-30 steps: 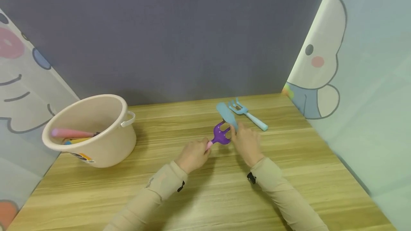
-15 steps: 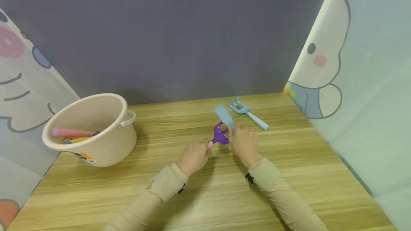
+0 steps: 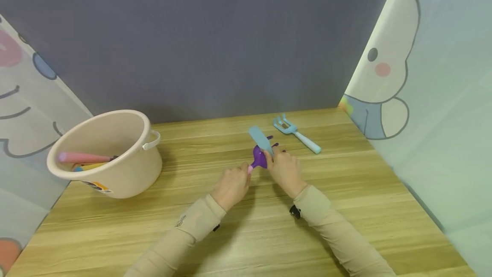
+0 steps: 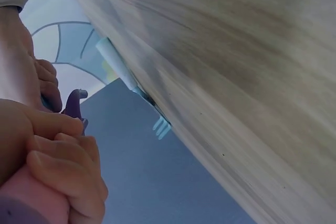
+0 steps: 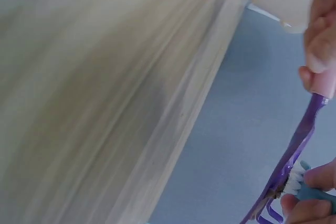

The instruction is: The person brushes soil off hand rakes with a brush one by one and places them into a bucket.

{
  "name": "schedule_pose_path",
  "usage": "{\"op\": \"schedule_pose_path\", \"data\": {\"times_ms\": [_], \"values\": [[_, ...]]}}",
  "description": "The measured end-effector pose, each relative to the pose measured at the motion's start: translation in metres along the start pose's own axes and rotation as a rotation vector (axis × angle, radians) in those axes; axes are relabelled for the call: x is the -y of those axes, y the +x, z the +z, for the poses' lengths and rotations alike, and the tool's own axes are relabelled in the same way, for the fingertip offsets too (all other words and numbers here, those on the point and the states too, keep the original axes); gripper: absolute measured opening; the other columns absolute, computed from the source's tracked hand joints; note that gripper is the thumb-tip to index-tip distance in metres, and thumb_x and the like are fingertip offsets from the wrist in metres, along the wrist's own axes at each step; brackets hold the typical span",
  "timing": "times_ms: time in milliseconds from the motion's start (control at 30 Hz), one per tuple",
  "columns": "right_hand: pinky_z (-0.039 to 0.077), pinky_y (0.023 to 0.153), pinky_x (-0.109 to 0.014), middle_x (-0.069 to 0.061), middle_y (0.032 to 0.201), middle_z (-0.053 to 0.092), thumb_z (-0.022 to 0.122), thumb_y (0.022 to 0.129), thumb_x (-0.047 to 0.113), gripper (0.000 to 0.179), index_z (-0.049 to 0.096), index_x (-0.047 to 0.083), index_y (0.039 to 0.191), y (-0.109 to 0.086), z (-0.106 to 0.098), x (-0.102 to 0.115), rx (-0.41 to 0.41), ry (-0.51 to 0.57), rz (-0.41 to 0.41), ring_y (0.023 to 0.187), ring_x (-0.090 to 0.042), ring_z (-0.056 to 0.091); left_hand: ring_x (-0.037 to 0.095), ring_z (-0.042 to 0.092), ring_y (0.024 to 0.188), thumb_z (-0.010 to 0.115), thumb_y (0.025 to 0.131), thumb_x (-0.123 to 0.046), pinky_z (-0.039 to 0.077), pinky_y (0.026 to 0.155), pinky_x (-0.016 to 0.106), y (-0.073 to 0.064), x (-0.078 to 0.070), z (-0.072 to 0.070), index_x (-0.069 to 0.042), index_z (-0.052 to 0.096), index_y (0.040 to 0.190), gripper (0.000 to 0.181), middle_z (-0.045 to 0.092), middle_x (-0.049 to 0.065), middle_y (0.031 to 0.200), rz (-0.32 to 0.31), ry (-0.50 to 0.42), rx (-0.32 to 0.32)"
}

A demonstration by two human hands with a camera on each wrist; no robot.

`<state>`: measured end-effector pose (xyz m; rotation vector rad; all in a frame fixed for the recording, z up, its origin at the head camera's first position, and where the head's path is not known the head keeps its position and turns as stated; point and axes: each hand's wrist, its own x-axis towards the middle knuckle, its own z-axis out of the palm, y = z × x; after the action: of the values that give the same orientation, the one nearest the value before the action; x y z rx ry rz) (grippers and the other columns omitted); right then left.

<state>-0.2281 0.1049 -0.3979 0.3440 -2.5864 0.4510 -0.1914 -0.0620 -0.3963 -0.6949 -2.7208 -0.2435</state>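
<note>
In the head view my left hand (image 3: pixel 232 186) grips the pink handle of a purple garden hand fork (image 3: pixel 259 157), its tines pointing away to the right. My right hand (image 3: pixel 286 171) holds a light blue scrub brush (image 3: pixel 260 139) across the fork's head. The right wrist view shows the brush's white bristles (image 5: pixel 295 182) against the fork's tines, with brown dirt where they meet. Curled fingers (image 4: pixel 68 166) wrap the pink handle in the left wrist view. A light blue hand fork (image 3: pixel 297 134) lies beyond my right hand, with a brown smudge among its tines.
A cream bucket (image 3: pixel 134 172) with a white handle stands at the left on the wooden table (image 3: pixel 246 234). Inside it lie a pink-handled tool (image 3: pixel 82 157) and yellow and blue pieces. A dark grey wall (image 3: pixel 230 42) closes off the back, and cartoon-printed panels flank both sides.
My right hand and the brush have moved a little left over the purple fork's head. Its tine tips now show past the brush. The left hand stays nearly in place.
</note>
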Motion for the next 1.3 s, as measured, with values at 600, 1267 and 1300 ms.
{"op": "schedule_pose_path", "data": {"times_ms": [600, 1267, 1300], "values": [[0.043, 0.059, -0.026, -0.016, 0.098, 0.065, 0.043, 0.097, 0.033, 0.039, 0.064, 0.001, 0.104, 0.015, -0.017, -0.017, 0.362, 0.556, 0.337, 0.077, -0.023, 0.057, 0.006, 0.037, 0.040, 0.057, 0.089, -0.015, 0.027, 0.033, 0.015, 0.001, 0.004, -0.004, -0.003, 0.056, 0.088, 0.012, 0.047, -0.002, 0.054, -0.030, -0.076, 0.104], [0.030, 0.040, -0.024, 0.000, 0.055, 0.041, 0.047, 0.095, 0.031, 0.032, 0.061, 0.003, 0.088, 0.005, -0.018, -0.013, 0.193, 0.342, 0.214, 0.045, -0.011, 0.034, 0.011, 0.042, 0.044, 0.056, 0.090, -0.018, 0.033, 0.037, 0.021, 0.004, 0.010, -0.011, -0.003, 0.056, 0.092, 0.015, 0.047, 0.000, 0.057, -0.140, -0.136, 0.151], [0.030, 0.040, -0.024, 0.000, 0.055, 0.041, 0.047, 0.095, 0.032, 0.032, 0.061, 0.003, 0.088, 0.005, -0.018, -0.012, 0.186, 0.338, 0.214, 0.044, -0.011, 0.034, 0.011, 0.042, 0.044, 0.057, 0.089, -0.018, 0.033, 0.038, 0.021, 0.004, 0.010, -0.011, -0.003, 0.055, 0.091, 0.015, 0.047, 0.000, 0.057, -0.137, -0.134, 0.147]]}}
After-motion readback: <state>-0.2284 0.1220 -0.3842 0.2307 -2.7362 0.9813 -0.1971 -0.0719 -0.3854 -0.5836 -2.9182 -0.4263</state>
